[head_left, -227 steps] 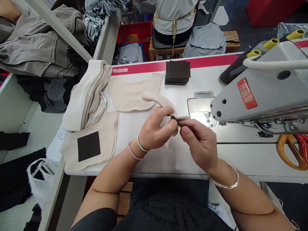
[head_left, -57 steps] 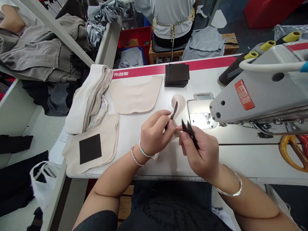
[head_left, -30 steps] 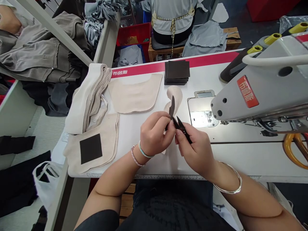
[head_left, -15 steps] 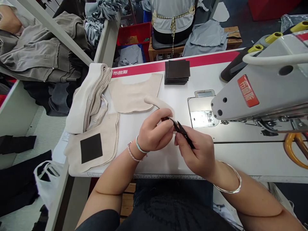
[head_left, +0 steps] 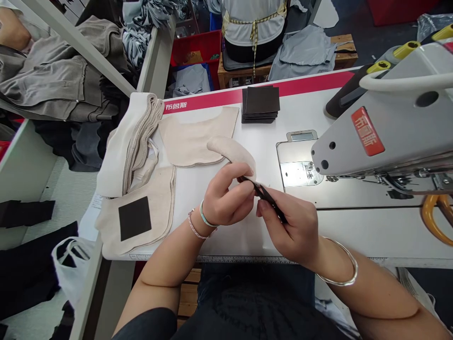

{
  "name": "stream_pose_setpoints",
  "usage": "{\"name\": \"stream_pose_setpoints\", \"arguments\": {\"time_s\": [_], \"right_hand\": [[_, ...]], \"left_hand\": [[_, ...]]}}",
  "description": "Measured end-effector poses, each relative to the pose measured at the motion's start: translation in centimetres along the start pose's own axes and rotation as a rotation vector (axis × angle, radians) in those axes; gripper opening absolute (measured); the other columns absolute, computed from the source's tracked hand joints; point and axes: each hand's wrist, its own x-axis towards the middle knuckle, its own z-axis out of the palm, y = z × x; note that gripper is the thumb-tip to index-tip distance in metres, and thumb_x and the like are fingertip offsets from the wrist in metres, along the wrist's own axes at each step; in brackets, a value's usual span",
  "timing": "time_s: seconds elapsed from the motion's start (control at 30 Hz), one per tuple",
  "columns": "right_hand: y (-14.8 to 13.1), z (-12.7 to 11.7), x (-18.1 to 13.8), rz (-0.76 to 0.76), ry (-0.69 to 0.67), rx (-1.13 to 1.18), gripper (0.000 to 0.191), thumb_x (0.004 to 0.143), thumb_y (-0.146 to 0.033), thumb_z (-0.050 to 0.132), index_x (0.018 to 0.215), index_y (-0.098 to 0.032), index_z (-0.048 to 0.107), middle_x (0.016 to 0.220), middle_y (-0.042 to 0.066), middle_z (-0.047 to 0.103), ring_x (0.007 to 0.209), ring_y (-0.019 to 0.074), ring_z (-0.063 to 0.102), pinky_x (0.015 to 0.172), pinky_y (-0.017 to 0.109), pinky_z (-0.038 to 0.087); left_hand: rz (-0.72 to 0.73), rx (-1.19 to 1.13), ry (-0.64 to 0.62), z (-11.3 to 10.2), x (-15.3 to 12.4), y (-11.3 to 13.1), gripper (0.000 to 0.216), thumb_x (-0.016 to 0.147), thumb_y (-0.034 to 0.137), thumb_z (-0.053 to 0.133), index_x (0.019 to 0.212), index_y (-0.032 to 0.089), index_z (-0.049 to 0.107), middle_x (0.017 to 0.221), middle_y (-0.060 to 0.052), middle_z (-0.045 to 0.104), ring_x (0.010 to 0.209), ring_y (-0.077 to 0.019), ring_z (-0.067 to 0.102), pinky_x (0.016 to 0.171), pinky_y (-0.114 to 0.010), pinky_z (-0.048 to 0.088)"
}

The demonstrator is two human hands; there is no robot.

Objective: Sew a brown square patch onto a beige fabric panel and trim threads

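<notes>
Nearest the person, the right hand (head_left: 288,226) is closed around small black thread snips (head_left: 269,200), their tips pointing left and far toward the other hand. Just left of it, the left hand (head_left: 226,196) pinches a folded beige fabric piece (head_left: 231,150) with a thin dark edge (head_left: 247,179); the snip tips touch that pinched edge. Both hands hover over the white sewing table (head_left: 226,231). At the near left lies a beige fabric panel with 1 black square patch (head_left: 134,218). Farther left sits a stack of beige panels (head_left: 136,134), and a flat beige curved panel (head_left: 194,137) lies beside it. To the right stands the grey sewing machine (head_left: 385,127). Far centre rests a stack of black squares (head_left: 261,104).
</notes>
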Motion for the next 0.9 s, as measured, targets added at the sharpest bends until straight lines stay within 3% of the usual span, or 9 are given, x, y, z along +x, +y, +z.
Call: {"name": "stream_pose_setpoints", "arguments": {"time_s": [0.33,0.9], "right_hand": [[0.19,0.19,-0.17,-0.049,0.027,0.005,0.022,0.088,-0.003,0.051,0.104,-0.011,0.064,0.097,0.010,0.076,0.087,0.0156,0.072,0.077,0.023,0.059],[-0.06,-0.12,-0.07,-0.034,0.005,0.055,0.018,0.089,-0.003,0.050,0.098,-0.007,0.064,0.084,0.009,0.073,0.075,0.0121,0.068,0.071,0.022,0.056]], "left_hand": [[0.040,-0.016,0.043,0.24,0.06,-0.16,0.015,0.077,0.004,0.047,0.082,0.017,0.047,0.096,-0.008,0.052,0.075,-0.0129,0.047,0.057,-0.026,0.044],[0.056,-0.014,0.042,0.21,-0.09,-0.03,0.013,0.078,0.004,0.047,0.082,0.017,0.046,0.098,-0.009,0.053,0.073,-0.0127,0.048,0.058,-0.027,0.044]]}}
